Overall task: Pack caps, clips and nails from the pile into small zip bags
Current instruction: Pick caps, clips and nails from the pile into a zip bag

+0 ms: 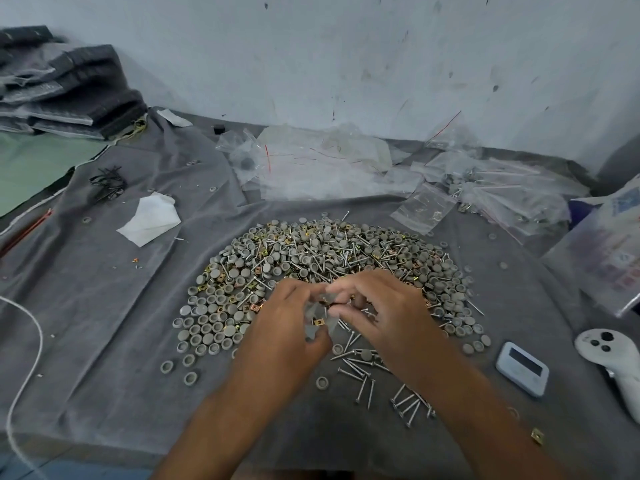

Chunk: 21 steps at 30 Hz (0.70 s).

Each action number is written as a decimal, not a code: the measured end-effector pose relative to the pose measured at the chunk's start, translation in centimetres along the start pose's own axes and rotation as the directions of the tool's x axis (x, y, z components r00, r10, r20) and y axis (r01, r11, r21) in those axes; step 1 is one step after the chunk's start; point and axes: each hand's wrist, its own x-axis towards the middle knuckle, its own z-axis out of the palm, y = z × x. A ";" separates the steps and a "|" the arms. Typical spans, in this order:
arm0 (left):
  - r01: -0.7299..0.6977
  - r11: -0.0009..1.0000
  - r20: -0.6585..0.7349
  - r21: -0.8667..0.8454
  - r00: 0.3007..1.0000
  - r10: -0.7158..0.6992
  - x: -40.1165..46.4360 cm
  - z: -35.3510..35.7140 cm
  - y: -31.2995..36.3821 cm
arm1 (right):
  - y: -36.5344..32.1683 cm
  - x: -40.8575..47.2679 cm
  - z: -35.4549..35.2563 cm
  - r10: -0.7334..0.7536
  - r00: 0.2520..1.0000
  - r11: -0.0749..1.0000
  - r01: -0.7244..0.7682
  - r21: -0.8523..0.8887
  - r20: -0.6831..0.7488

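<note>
A wide pile (322, 258) of grey caps, gold clips and steel nails lies on the grey cloth (114, 306). Over its near edge both my hands meet on a small clear zip bag (320, 317). My left hand (287, 323) grips the bag from the left with curled fingers. My right hand (377, 310) pinches its top edge from the right. A gold clip and grey caps show through the bag. Loose nails (381, 386) lie scattered just below my right wrist. Empty zip bags (318, 164) lie in a heap behind the pile.
Filled bags (509, 195) lie at the back right. A white timer (522, 368) and a white controller (613, 358) sit at the right, below a printed bag (609, 258). A white paper (150, 220) lies left. Stacked dark packs (65, 84) fill the back left corner. A white cord (24, 368) runs along the left edge.
</note>
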 end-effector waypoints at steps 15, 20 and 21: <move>0.001 1.000 -0.011 0.024 1.000 -0.001 0.1 0.0 -0.4 | 1.6 -0.5 -0.4 0.097 0.982 0.995 -0.097 0.011 -0.162; 0.006 0.999 -0.005 0.042 1.000 -0.006 -0.2 0.0 -0.6 | 7.7 1.1 -1.2 0.454 0.886 0.884 -0.462 -0.075 -0.097; 0.007 0.999 -0.003 0.037 1.000 -0.007 -0.2 0.0 -0.6 | 8.4 1.2 -0.3 0.469 0.883 0.873 -0.466 -0.145 -0.013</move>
